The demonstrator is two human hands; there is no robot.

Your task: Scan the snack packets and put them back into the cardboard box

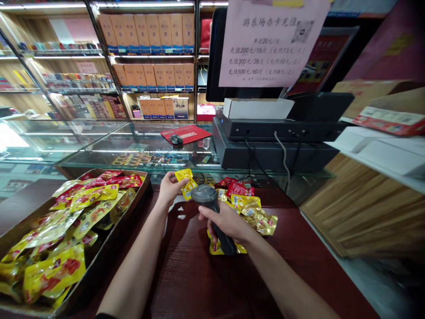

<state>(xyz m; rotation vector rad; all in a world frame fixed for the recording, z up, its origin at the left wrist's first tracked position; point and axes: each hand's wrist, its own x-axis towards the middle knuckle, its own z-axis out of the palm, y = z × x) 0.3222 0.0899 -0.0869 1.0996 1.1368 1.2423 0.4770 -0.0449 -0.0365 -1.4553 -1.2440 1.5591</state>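
Yellow packet (183, 175) partly behind barcode scanner (204, 194)

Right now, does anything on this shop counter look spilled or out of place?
Yes: loose yellow and red snack packets lie heaped on the dark red counter, outside the tray holding the rest, beside the right hand gripping a barcode scanner. The paper price sign above also hangs tilted.

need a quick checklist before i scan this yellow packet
Left hand pinching the yellow snack packet: ok
Right hand gripping the handheld barcode scanner: ok
Scanner window facing the packet: cannot tell, the window is hidden from this view
Barcode showing on the packet: cannot tell, too small to see
Loose packets on the counter lying apart from the cardboard tray: ok
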